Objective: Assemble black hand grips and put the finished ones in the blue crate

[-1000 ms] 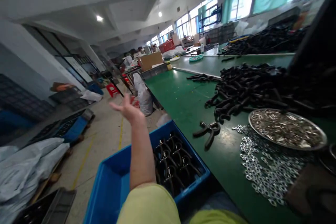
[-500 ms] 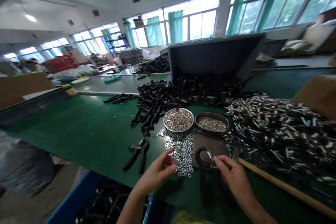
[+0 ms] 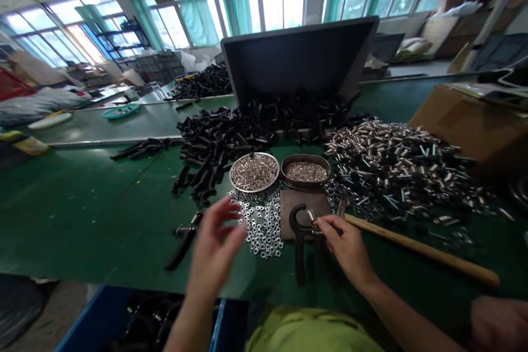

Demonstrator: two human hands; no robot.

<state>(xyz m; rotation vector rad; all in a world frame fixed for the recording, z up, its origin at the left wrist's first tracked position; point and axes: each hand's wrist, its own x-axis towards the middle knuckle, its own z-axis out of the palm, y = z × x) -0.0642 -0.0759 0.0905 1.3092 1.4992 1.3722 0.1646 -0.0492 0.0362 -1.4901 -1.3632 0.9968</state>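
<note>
My right hand (image 3: pixel 342 245) pinches a black hook-jawed clamp (image 3: pixel 300 256) near its pivot, above a brown metal plate (image 3: pixel 289 214). A small shiny metal sleeve (image 3: pixel 311 215) shows at my fingertips, beside the hooked jaw. My left hand (image 3: pixel 216 242), blurred, is open with fingers apart and nothing visible in it. It is over the green table between another black clamp (image 3: pixel 179 253), which it partly covers, and loose hex nuts (image 3: pixel 264 236). Behind the nuts stand a round dish (image 3: pixel 231 179) of small metal pins and an oval tin (image 3: pixel 284 173) of small metal parts.
Black clamp parts (image 3: pixel 218 137) pile up before a tipped grey bin (image 3: pixel 299 60). Metal sleeves and bolts (image 3: pixel 396 159) heap at right, beside a cardboard box (image 3: pixel 457 121). A wooden-handled hammer (image 3: pixel 421 250) lies right. A blue crate (image 3: pixel 94 319) stands below the table edge.
My left hand has moved left, away from the nuts and towards the clamp lying there. My right hand still holds its clamp over the plate. The view has turned right and downward.
</note>
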